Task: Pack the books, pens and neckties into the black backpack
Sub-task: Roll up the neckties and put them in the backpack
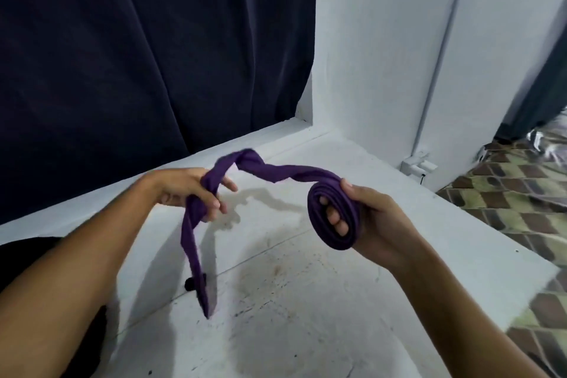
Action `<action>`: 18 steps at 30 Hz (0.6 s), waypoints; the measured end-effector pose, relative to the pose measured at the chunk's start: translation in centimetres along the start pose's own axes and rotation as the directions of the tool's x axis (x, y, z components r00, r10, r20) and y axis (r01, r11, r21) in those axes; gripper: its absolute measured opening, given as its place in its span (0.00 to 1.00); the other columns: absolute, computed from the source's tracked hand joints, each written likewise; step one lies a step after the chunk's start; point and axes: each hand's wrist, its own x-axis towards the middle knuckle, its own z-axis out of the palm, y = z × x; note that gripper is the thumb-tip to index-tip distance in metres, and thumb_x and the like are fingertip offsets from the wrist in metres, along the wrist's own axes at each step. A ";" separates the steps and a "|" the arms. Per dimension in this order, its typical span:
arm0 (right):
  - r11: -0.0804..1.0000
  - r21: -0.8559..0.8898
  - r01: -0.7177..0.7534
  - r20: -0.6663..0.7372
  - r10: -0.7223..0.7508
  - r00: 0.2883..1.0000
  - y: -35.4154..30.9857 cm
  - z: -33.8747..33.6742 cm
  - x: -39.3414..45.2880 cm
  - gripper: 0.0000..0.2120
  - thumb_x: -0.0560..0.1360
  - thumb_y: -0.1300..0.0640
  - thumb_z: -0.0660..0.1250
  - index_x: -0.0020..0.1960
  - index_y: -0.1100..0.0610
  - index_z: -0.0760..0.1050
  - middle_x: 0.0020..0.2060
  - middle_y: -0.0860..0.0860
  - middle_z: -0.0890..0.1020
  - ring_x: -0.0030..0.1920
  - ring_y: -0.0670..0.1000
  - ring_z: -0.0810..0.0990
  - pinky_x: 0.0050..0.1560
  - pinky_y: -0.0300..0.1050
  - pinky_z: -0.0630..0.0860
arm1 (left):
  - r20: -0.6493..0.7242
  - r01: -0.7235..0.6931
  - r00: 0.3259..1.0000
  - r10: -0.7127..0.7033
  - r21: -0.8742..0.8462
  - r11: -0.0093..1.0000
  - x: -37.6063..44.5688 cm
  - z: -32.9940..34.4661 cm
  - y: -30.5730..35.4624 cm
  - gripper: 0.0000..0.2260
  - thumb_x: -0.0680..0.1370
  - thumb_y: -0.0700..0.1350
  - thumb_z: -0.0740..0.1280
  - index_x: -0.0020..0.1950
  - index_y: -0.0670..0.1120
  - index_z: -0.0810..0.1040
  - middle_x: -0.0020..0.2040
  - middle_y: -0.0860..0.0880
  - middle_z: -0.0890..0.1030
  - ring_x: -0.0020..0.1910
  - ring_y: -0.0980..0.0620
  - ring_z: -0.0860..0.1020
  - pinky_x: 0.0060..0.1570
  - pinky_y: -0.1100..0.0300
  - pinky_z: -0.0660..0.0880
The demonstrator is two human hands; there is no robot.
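The single head-worn camera looked forward and steeply down from close above, with both forearms entering from the bottom corners. The left hand (187,190) and right hand (368,218) sat near mid-frame, the white tabletop (276,301) spreading below their grip. Beyond it rose a dark curtain (138,49) and a white wall (377,39).

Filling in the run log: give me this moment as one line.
step: rolling tie | left hand: holds loose tie | right hand: holds coil on fingers | backpack: not seen

I see a home room: dark curtain (122,55) upper left, white walls (383,39), stained white table (291,301), patterned floor (506,193) right.
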 end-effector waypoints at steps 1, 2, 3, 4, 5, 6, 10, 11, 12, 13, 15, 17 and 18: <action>1.000 0.017 -0.017 -0.012 0.017 1.000 -0.1 -0.2 -0.3 0.16 0.73 0.53 0.62 0.38 0.62 0.83 0.28 0.55 0.79 0.25 0.48 0.76 0.26 0.36 0.75 | 0.000 -0.038 0.999 0.039 -0.145 0.989 -0.2 -1.0 1.5 0.32 0.61 0.35 0.81 0.63 0.43 0.76 0.51 0.36 0.83 0.41 0.43 0.83 0.42 0.52 0.81; 0.999 0.028 -0.035 -0.024 0.035 0.999 -0.1 -0.4 -0.4 0.16 0.73 0.53 0.62 0.38 0.63 0.83 0.28 0.55 0.79 0.25 0.48 0.77 0.26 0.36 0.75 | -0.046 -0.064 0.997 0.056 -0.176 0.982 -0.1 -2.2 2.8 0.40 0.55 0.39 0.84 0.66 0.45 0.74 0.55 0.36 0.82 0.46 0.43 0.83 0.42 0.52 0.81; 0.998 0.042 -0.047 -0.041 0.049 0.998 -0.1 -0.7 -0.6 0.16 0.73 0.53 0.62 0.38 0.63 0.83 0.29 0.55 0.79 0.25 0.48 0.77 0.26 0.36 0.75 | -0.148 -0.048 0.988 0.036 -0.079 0.996 0.3 -3.0 4.1 0.47 0.53 0.41 0.85 0.70 0.46 0.71 0.60 0.37 0.80 0.53 0.43 0.82 0.45 0.51 0.81; 0.997 0.058 -0.057 -0.054 0.061 0.997 -0.1 -0.8 -0.8 0.15 0.73 0.53 0.63 0.38 0.63 0.83 0.29 0.55 0.79 0.25 0.48 0.77 0.26 0.36 0.75 | -0.296 0.046 0.955 0.003 0.160 0.986 0.4 -3.6 5.3 0.51 0.53 0.41 0.85 0.74 0.49 0.67 0.65 0.38 0.77 0.60 0.42 0.78 0.52 0.49 0.79; 0.995 0.075 -0.065 -0.061 0.070 0.996 -0.1 -1.0 -0.9 0.15 0.73 0.53 0.63 0.39 0.64 0.83 0.29 0.56 0.79 0.26 0.48 0.77 0.27 0.36 0.75 | -0.424 0.157 0.905 0.020 0.379 0.912 0.5 -3.7 6.2 0.53 0.56 0.41 0.85 0.76 0.51 0.62 0.69 0.40 0.73 0.66 0.42 0.74 0.59 0.48 0.75; 0.994 0.085 -0.069 -0.066 0.075 0.995 -0.2 -1.3 -1.0 0.16 0.73 0.54 0.63 0.40 0.64 0.82 0.30 0.56 0.80 0.26 0.48 0.78 0.27 0.36 0.76 | -0.488 0.191 0.867 0.103 0.517 0.835 0.6 -3.1 7.2 0.53 0.59 0.41 0.84 0.77 0.52 0.60 0.72 0.41 0.71 0.68 0.42 0.71 0.64 0.48 0.72; 0.992 0.079 -0.098 -0.079 0.105 0.991 -0.1 -2.0 -1.1 0.16 0.74 0.53 0.64 0.42 0.66 0.82 0.32 0.57 0.81 0.27 0.50 0.79 0.30 0.38 0.78 | -0.232 -0.283 0.826 0.513 0.616 0.735 -0.6 4.8 9.1 0.35 0.62 0.43 0.82 0.66 0.55 0.73 0.63 0.53 0.77 0.61 0.56 0.74 0.60 0.58 0.71; 0.992 0.078 -0.101 -0.076 0.107 0.991 -0.1 -2.2 -1.2 0.16 0.74 0.53 0.63 0.42 0.66 0.82 0.32 0.57 0.81 0.28 0.50 0.79 0.30 0.38 0.78 | -0.128 -0.408 0.804 0.581 0.592 0.695 -0.8 7.6 8.8 0.30 0.63 0.44 0.82 0.62 0.56 0.76 0.60 0.57 0.78 0.59 0.61 0.75 0.60 0.59 0.71; 0.992 0.074 -0.101 -0.069 0.106 0.992 -0.1 -2.3 -1.2 0.16 0.75 0.53 0.63 0.43 0.66 0.82 0.33 0.58 0.81 0.28 0.50 0.79 0.30 0.38 0.78 | -0.046 -0.503 0.789 0.612 0.524 0.687 -0.8 10.3 8.0 0.27 0.63 0.46 0.81 0.59 0.56 0.78 0.57 0.60 0.79 0.59 0.63 0.75 0.61 0.60 0.71; 0.993 0.064 -0.101 -0.057 0.104 0.993 -0.1 -2.5 -1.3 0.17 0.75 0.53 0.63 0.43 0.66 0.82 0.33 0.58 0.81 0.28 0.50 0.80 0.31 0.38 0.78 | -0.009 -0.554 0.784 0.621 0.442 0.705 -0.5 12.8 7.1 0.24 0.64 0.47 0.81 0.58 0.55 0.79 0.56 0.61 0.80 0.59 0.63 0.76 0.62 0.60 0.71; 0.994 0.035 -0.101 -0.043 0.103 0.994 -0.2 -2.8 -1.4 0.17 0.76 0.53 0.62 0.45 0.66 0.82 0.34 0.58 0.81 0.29 0.51 0.80 0.31 0.39 0.79 | -0.026 -0.611 0.769 0.639 0.263 0.747 0.4 16.2 5.4 0.18 0.69 0.46 0.79 0.57 0.49 0.81 0.51 0.53 0.83 0.54 0.56 0.80 0.58 0.57 0.75; 0.993 0.008 -0.115 -0.059 0.115 0.992 -0.3 -3.2 -1.5 0.18 0.76 0.53 0.62 0.45 0.67 0.82 0.34 0.59 0.81 0.30 0.51 0.80 0.31 0.39 0.79 | -0.106 -0.606 0.789 0.606 0.029 0.795 1.1 17.7 4.4 0.08 0.73 0.40 0.75 0.51 0.43 0.83 0.40 0.47 0.84 0.42 0.53 0.82 0.45 0.58 0.78; 0.992 -0.006 -0.125 -0.069 0.125 0.990 -0.4 -3.4 -1.5 0.18 0.76 0.52 0.62 0.45 0.67 0.82 0.34 0.60 0.81 0.29 0.52 0.80 0.31 0.40 0.78 | -0.122 -0.566 0.822 0.556 -0.073 0.821 1.2 17.8 4.1 0.05 0.74 0.37 0.72 0.49 0.41 0.82 0.36 0.47 0.83 0.37 0.53 0.81 0.40 0.60 0.78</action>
